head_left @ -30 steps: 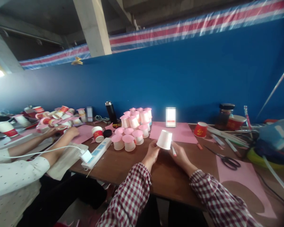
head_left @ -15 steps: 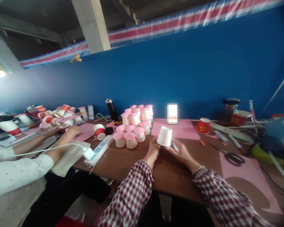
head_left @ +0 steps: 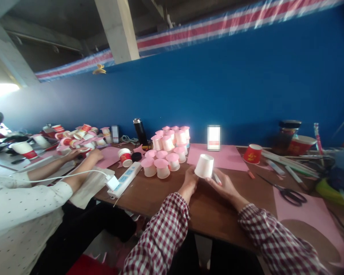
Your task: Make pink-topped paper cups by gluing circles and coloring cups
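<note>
Head view: your left hand [head_left: 190, 182] and right hand [head_left: 225, 186] close around an upturned white cup [head_left: 204, 166] just above the table [head_left: 160, 191], right of the pink-topped cups [head_left: 163, 154]. Your right fingers also pinch a pen [head_left: 217, 178]. Keep the cup steady.

Daylight glares white at the far left; the blue wall [head_left: 246, 88] is evenly lit. Edges bend and blur, with soft focus throughout.
</note>
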